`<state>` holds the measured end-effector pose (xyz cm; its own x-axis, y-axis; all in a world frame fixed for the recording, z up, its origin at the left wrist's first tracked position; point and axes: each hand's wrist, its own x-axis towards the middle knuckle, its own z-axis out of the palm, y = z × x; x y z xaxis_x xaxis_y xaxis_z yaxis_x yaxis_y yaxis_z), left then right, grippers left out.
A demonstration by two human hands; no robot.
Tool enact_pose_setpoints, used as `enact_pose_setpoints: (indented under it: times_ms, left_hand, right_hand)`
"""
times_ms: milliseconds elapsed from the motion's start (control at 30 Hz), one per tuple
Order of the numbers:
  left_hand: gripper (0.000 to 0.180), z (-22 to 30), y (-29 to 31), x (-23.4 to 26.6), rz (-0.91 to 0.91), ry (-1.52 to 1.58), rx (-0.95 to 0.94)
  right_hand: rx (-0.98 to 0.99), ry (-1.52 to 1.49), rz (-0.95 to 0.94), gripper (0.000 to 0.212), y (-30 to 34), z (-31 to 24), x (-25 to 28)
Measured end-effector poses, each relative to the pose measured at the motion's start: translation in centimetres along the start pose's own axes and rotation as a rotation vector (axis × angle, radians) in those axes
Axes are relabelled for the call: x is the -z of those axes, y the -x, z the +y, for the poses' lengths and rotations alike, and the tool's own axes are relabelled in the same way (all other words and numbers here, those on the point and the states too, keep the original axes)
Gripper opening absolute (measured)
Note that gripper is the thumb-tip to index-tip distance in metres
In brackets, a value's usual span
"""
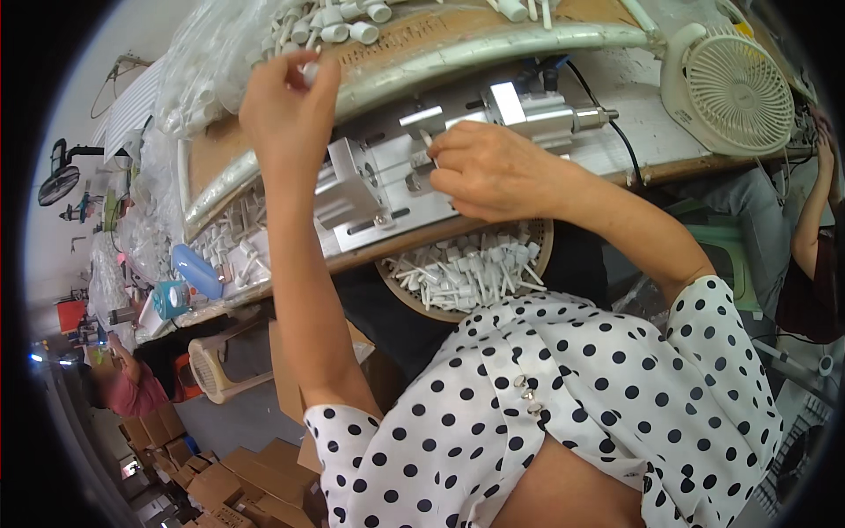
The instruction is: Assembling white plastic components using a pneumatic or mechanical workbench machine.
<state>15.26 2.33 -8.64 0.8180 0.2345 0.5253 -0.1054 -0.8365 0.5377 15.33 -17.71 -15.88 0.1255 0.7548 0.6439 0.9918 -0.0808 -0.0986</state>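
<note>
My left hand is raised over the workbench at the left, thumb and fingertips pinching a small white plastic piece. Its full shape is hidden by the fingers. My right hand rests over the middle of a silver metal clamping fixture, its fingers closed. A thin white plastic stem shows at those fingertips; the rest of that piece is out of sight. Below the bench edge, a round basket holds many white plastic parts with thin stems and wider caps.
White parts lie heaped behind a plastic-wrapped rail. At the right stands a cream fan, with a black cable near it. Clear plastic bags and a blue container are at the left. Other people sit on both sides.
</note>
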Motion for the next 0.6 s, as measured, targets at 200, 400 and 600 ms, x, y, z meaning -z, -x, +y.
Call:
enact_pose_setpoints:
  times_ms: [200,400,600]
  left_hand:
    - [0.024,0.3,8.9,1.1,-0.055,0.704,0.305]
    - [0.025,2.5,15.1,-1.0,-0.079,0.532,0.110]
    - [0.024,2.4,14.4,-3.0,-0.138,0.192,-0.150]
  right_hand:
    - [-0.096,-0.019,-0.188,0.009,-1.3,0.0,1.7]
    - [-0.109,0.179,0.152,0.021,-8.4,10.3,1.3]
    - [-0.258,-0.037,-0.166,0.017,-10.1,10.0,2.2]
